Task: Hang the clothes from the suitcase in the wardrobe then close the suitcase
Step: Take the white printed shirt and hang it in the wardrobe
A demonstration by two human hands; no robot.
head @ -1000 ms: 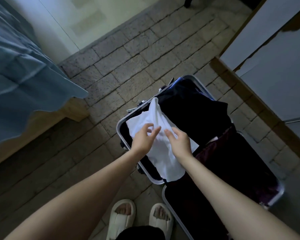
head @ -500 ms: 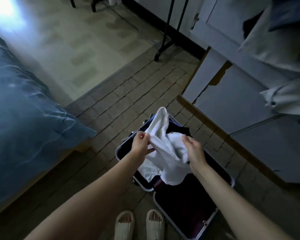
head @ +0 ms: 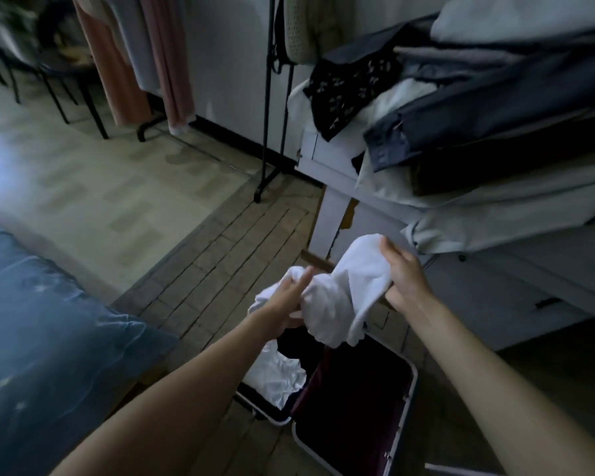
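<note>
Both hands, the left hand [head: 291,297] and right hand [head: 404,274], clutch the white garment [head: 344,290], strung crosswise between them above the open suitcase [head: 404,407].

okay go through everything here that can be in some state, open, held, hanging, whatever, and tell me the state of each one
White garment: lifted above the suitcase, bunched, held by both hands.
Left hand: holds the garment's left part, index finger extended.
Right hand: grips the garment's right part.
Suitcase: open on the floor, dark clothes and something white inside.
Clothes rack: upright, garments hanging.
Piled clothes: stacked, spilling over the white cabinet's edge.
</note>
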